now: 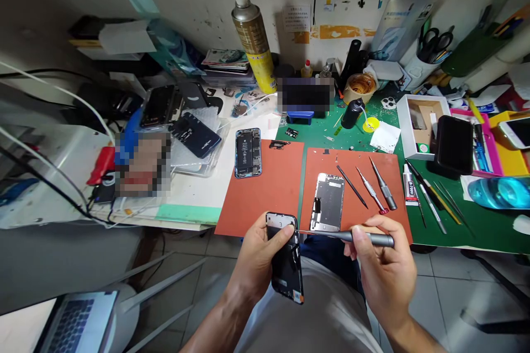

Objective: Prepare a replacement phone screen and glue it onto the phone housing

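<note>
Left hand [257, 248]: fingers and thumb grip the black phone panel [284, 267] along its upper part.
Right hand [385, 262]: fingers close around the grey screwdriver [337, 235].
Screwdriver tip [301, 231]: at the panel's upper right edge; contact cannot be determined.
Panel position: held by the front edge of the left orange mat [277, 187].

So the left hand [257, 251] has a black phone panel [285, 267] pinched under its thumb, left of the silver-backed panel [330, 204] and closer to the body. Right hand [385, 265], front-right of that silver-backed one, holds a grey screwdriver [340, 235], tip at the black panel's edge. Opened blue phone [248, 153]'s farther back, left of the silver-backed panel.
</note>
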Action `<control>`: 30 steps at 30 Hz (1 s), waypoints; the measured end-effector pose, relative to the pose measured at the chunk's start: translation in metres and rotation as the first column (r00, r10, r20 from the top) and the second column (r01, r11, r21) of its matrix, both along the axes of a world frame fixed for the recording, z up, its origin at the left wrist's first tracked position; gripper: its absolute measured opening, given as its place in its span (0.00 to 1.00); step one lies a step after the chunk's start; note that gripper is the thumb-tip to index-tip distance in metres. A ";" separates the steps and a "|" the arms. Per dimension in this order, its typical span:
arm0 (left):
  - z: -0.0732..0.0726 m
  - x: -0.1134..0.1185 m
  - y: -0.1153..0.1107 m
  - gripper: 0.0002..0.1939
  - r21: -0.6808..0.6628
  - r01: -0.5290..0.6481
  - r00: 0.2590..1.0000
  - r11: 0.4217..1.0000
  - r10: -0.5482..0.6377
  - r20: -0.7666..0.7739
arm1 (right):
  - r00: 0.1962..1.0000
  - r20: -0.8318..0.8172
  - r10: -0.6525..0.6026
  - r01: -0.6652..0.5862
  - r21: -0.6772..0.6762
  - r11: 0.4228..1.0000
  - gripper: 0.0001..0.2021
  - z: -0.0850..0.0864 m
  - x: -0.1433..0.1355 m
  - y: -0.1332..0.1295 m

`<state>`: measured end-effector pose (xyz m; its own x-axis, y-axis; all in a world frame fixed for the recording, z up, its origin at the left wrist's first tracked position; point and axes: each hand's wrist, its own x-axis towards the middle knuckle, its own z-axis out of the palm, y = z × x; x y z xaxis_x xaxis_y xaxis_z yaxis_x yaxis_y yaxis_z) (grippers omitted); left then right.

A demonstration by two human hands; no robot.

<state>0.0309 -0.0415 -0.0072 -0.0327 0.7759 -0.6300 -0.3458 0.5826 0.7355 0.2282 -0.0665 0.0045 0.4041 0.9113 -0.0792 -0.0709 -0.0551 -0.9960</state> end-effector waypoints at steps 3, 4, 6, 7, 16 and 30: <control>0.000 0.001 0.000 0.27 0.002 0.011 1.000 1.000 -0.011 0.002 | 1.000 -0.005 0.002 -0.001 0.004 1.000 0.12 -0.001 0.000 0.000; 0.001 0.001 0.000 0.27 0.002 0.013 1.000 1.000 -0.013 0.000 | 1.000 0.000 0.004 -0.004 0.004 1.000 0.11 -0.001 -0.001 0.000; 0.001 0.001 0.001 0.27 0.005 0.014 1.000 1.000 -0.014 -0.004 | 1.000 0.015 0.011 -0.011 0.012 1.000 0.10 -0.001 0.000 0.000; 0.001 0.001 0.001 0.27 0.007 0.015 1.000 1.000 -0.014 -0.007 | 1.000 0.022 0.015 -0.016 0.020 1.000 0.10 -0.002 0.000 0.000; -0.005 -0.003 -0.002 0.24 0.016 0.033 0.995 0.999 -0.031 -0.099 | 0.982 0.069 0.174 -0.181 0.110 0.977 0.12 0.001 0.014 -0.001; -0.003 -0.006 -0.005 0.24 0.037 0.074 0.978 0.997 -0.066 -0.196 | 0.985 0.151 0.082 -0.086 0.020 0.996 0.07 -0.015 0.017 0.002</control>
<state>0.0245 -0.0466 -0.0106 -0.0961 0.8071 -0.5825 -0.1530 0.5663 0.8099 0.2456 -0.0646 -0.0101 0.3319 0.9433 0.0013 0.0829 -0.0277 -0.9962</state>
